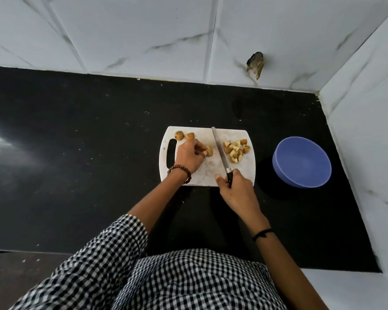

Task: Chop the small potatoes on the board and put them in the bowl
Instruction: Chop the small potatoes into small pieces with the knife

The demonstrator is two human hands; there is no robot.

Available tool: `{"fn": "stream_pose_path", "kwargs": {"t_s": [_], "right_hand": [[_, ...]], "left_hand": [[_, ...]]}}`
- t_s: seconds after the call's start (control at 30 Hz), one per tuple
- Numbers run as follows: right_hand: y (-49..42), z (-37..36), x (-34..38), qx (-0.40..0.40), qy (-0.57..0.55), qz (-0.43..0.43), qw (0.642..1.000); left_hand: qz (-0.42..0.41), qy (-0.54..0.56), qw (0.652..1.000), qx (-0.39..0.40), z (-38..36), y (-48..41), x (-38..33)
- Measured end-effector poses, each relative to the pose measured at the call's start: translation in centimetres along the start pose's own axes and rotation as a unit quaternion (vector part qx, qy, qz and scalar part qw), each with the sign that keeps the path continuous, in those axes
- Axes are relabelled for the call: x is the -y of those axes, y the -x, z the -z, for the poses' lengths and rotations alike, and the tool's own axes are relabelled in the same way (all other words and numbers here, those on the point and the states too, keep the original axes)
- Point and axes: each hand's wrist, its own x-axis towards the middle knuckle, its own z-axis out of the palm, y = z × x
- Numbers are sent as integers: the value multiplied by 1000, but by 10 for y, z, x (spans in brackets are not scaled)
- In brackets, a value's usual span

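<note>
A white cutting board (213, 173) lies on the black counter. My left hand (188, 156) holds a small potato piece (209, 151) by the fingertips at the board's middle. My right hand (234, 189) grips the black handle of a long knife (220, 151), whose blade points away across the board, just right of that piece. Several chopped potato pieces (236, 149) lie in a heap on the board's right side. Two uncut small potatoes (184, 135) sit at the far left corner. An empty blue bowl (301, 162) stands to the right of the board.
The black counter (76, 153) stretches wide to the left. White marble-look tiled walls (188, 36) close off the back and the right side, close behind the bowl. A damaged spot (255, 64) marks the back wall.
</note>
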Motion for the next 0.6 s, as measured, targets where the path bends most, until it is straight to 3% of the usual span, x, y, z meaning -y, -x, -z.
{"fn": "stream_pose_path", "kwargs": {"t_s": [0.37,0.6], "right_hand": [[-81,-19,30,-64,-1,97,993],[-103,-23,30,-55,26,141,988]], "left_hand": [[0,-19,999,-36,8,0,4],[-22,-60,997,-45,2,-3,0]]}}
